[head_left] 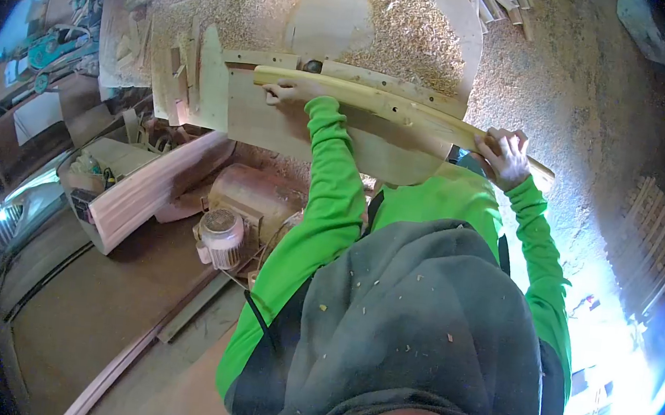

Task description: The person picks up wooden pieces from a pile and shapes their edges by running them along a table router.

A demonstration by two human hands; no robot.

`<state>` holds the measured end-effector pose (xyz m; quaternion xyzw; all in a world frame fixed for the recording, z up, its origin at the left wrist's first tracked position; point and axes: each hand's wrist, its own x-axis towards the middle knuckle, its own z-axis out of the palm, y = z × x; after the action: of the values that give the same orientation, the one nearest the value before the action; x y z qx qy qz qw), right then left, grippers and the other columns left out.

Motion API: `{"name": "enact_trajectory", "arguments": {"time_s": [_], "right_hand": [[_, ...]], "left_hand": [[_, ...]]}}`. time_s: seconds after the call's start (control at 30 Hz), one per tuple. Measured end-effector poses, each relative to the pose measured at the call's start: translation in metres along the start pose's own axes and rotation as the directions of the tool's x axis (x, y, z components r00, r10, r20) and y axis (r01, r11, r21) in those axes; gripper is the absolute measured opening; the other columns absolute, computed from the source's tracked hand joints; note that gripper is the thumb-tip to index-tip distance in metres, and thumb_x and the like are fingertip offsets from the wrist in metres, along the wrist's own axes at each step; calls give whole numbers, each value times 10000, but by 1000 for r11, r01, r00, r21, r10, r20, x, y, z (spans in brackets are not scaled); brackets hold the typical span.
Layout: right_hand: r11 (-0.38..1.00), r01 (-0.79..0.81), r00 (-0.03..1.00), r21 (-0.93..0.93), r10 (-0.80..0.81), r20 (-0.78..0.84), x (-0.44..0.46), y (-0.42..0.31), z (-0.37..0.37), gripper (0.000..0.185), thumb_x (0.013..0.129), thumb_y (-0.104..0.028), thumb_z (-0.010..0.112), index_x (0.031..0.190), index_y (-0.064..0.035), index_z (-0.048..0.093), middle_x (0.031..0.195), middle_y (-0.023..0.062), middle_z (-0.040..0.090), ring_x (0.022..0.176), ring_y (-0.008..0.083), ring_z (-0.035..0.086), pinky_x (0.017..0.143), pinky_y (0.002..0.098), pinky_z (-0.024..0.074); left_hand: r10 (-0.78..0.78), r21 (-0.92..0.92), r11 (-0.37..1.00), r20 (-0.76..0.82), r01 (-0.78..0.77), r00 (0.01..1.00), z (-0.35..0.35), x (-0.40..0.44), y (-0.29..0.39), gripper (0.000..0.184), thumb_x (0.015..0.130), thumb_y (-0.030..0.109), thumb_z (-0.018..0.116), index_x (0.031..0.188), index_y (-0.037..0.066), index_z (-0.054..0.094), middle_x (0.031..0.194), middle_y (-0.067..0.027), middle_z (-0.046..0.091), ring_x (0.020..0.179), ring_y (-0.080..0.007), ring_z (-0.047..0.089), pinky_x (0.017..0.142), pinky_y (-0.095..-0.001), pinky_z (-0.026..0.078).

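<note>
A long, slightly curved wooden piece [394,108] lies across the wooden work surface [268,125], along a low wooden fence [431,97]. Near its left end, my left hand [291,91] is closed against it with curled fingers, below a dark round part [312,66] in the gap of the fence. My right hand [504,158] wraps over the piece close to its right end, fingers on top. A small dark hole shows in the middle of the piece. The undersides of both grips are hidden.
Wood shavings [421,32] lie thick behind the fence, around a rounded bare patch [330,19]. Wood offcuts [508,4] are at the top. A motor [221,237] stands below left, near a long pale plank [154,190]. Slatted wood [650,238] lies at right.
</note>
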<state>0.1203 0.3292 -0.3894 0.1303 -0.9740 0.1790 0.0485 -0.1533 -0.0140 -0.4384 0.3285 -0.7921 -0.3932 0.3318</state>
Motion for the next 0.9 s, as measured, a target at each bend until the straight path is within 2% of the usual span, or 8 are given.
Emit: {"name": "enact_trajectory", "arguments": {"time_s": [0.17,0.27,0.37,0.47,0.57,0.67,0.77,0.9], "right_hand": [[994,57,997,-93,-53,50,11,-5,12,474,808,-307,570,1259,-163,589,1305,103,478,1145,295,474,942,535,375],[992,65,998,-107,-64,17,24,-15,15,464,808,-310,588,1247,-161,595,1283,97,494,1127,282,485,928,516,381],[992,63,996,-105,-69,-59,41,-26,13,459,816,-328,618,1243,-160,599,1230,87,521,1104,274,496,910,497,390],[991,60,994,-122,-71,-87,50,-32,17,446,838,-367,651,1234,-169,605,1135,70,549,1035,264,515,844,474,417],[991,49,996,-121,-58,-73,54,-37,25,429,849,-370,650,1230,-176,607,1104,66,547,993,261,520,806,470,427],[990,68,994,-120,-77,-73,62,-40,30,416,856,-369,650,1222,-176,608,1088,67,545,968,260,521,798,472,429],[989,92,992,-118,-101,-73,72,-44,29,400,864,-362,647,1209,-165,608,1081,70,541,964,264,520,821,470,425],[987,94,992,-133,-103,-68,85,-55,29,385,869,-349,647,1196,-151,607,1081,72,536,955,270,521,852,464,415]], "left_hand": [[-114,-86,989,60,119,992,-2,16,22,441,988,61,337,1360,-176,332,1298,-262,353,1122,-362,462,1022,-410,387],[-37,-173,985,-55,27,998,21,41,-23,425,949,47,422,1328,-144,385,1230,-249,404,1130,-327,473,937,-388,441],[99,70,993,-134,-90,986,23,55,-33,317,934,19,428,1203,-141,481,1145,-250,462,1059,-320,500,890,-388,438],[81,206,977,-113,-57,990,17,63,-21,257,929,2,421,1127,-136,511,1155,-272,493,1031,-325,515,889,-407,445],[-47,32,998,-1,47,999,16,74,-20,305,955,32,415,1208,-125,484,1257,-299,460,1087,-339,507,964,-406,448],[39,75,997,-73,-33,997,28,87,-41,331,982,67,403,1244,-118,483,1333,-323,425,1131,-351,507,1006,-414,439],[-130,-213,969,0,127,992,35,84,-37,390,998,88,390,1338,-104,403,1391,-317,374,1187,-356,481,1045,-399,411],[-242,-168,945,213,279,947,19,95,-13,461,996,74,389,1416,-76,274,1482,-268,271,1229,-337,440,1058,-403,392]]}}
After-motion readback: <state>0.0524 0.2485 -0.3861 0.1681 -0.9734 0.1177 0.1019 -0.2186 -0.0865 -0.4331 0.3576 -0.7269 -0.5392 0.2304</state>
